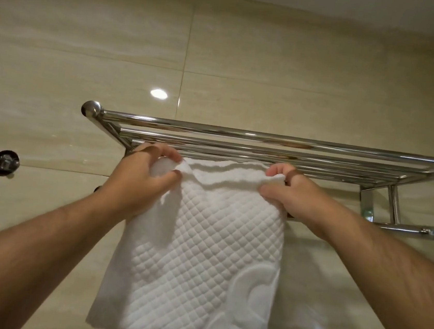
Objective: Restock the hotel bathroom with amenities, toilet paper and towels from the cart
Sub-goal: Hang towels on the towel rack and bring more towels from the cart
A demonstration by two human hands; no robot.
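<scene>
The left grip (143, 180), a bare hand, was closed on the upper left corner of the white quilted towel (200, 257), thumb in front and fingers curled over the edge. The right grip (293, 197) pinched the upper right corner in the same way. Between the two grips the doubled top edge ran nearly level with a little slack, and the rest of the towel hung straight down below them.

Just above and behind the grips stood the chrome towel rack (240, 137). Its lower hanging bar (406, 229) came out from behind the towel just below the right grip; whether the towel already lay over that bar could not be told.

The step looked like hanging the towel on the rack. Doing it well would likely mean:
- holding both grips at one height
- drawing them apart enough to take out the slack
- pinching both layers together so the fold did not slip
- letting go with both grips at once, so neither corner sagged
</scene>
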